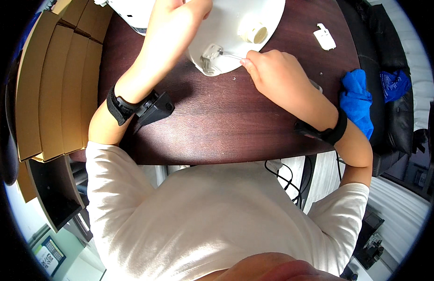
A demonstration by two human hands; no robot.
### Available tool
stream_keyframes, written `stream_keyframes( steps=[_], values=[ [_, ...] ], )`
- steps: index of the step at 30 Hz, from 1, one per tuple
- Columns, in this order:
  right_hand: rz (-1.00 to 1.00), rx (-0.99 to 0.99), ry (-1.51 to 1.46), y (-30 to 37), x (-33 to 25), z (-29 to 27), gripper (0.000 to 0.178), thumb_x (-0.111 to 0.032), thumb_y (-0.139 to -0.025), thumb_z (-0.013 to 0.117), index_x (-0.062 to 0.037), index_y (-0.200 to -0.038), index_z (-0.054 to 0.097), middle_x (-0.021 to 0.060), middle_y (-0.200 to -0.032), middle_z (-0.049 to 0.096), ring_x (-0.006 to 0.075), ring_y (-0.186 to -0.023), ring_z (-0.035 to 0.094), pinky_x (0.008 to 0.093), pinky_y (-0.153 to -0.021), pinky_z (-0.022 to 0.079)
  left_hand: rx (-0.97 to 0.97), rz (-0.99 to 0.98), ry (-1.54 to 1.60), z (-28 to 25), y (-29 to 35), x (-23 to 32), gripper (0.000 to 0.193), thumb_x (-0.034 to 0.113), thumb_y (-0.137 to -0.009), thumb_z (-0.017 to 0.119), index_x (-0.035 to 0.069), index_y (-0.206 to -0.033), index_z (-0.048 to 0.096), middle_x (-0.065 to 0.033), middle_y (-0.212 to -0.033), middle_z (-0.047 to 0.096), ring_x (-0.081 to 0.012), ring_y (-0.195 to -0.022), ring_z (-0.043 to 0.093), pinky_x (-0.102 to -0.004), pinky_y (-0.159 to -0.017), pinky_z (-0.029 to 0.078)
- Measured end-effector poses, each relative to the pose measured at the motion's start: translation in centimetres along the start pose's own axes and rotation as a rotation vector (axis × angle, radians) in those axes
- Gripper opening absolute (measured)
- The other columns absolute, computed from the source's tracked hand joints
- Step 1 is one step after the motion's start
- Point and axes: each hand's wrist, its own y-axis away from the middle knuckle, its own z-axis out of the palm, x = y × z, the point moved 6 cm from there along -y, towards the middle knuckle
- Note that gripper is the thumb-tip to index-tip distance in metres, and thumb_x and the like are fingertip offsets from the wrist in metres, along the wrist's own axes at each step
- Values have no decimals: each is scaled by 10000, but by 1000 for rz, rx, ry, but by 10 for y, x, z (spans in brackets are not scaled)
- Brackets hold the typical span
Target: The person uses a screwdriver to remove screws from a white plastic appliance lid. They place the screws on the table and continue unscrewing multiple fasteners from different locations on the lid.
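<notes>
A large white plastic shell (226,23) with a rounded edge lies at the far side of the table. My right hand (278,70) pinches a thin tool with a shiny metal shaft (232,55); its kind is not clear. The tip reaches a moulded recess (211,51) at the shell's near left edge. A short cream-coloured round collar (255,33) stands up on the shell's right part. Over the shell's left side, my left hand (182,16) is closed with curled fingers. The top edge of the picture cuts it off, so what it holds is hidden.
A small white plastic piece (324,37) lies at the table's (217,122) far right. Part of a white device (132,11) stands far left. Cardboard boxes (58,89) line the left edge. A blue cloth (356,100) lies by the right edge; black cables (292,180) hang below.
</notes>
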Motion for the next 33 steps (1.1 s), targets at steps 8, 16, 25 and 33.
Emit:
stream_keyframes(
  steps=[8, 16, 25, 33],
  values=[
    [28, -13, -6, 0, 0, -3, 304, -234, -940, 518, -30, -735, 614, 167, -590, 598, 332, -560, 632, 412, -532, 516, -20, 19, 10, 0, 0, 0, 523, -34, -721, 448, -42, -1240, 515, -56, -973, 573, -100, -796, 488, -209, -667, 409],
    [-36, 8, 26, -4, -4, -5, 310, -223, -936, 529, -14, -720, 607, 178, -605, 595, 344, -562, 619, 416, -537, 506, -21, 9, 8, 3, 3, 3, 494, -25, -728, 450, -27, -1216, 528, -45, -952, 577, -93, -777, 485, -207, -658, 404],
    [626, -674, -1154, 7, 15, 35, 335, -308, -1012, 425, -47, -815, 499, -52, -548, 358, 56, -392, 294, 225, -374, 285, -48, 40, 34, 4, 5, 1, 455, -21, -726, 445, -22, -1170, 542, -43, -921, 576, -99, -781, 491, -215, -670, 408],
    [577, -597, -1243, 16, 14, 47, 355, -318, -1007, 424, -39, -814, 527, -36, -541, 380, 78, -408, 351, 250, -393, 301, -3, 40, 3, -4, 1, -6, 488, -17, -741, 453, -22, -1223, 526, -46, -918, 572, -103, -766, 489, -224, -660, 411]
  ],
)
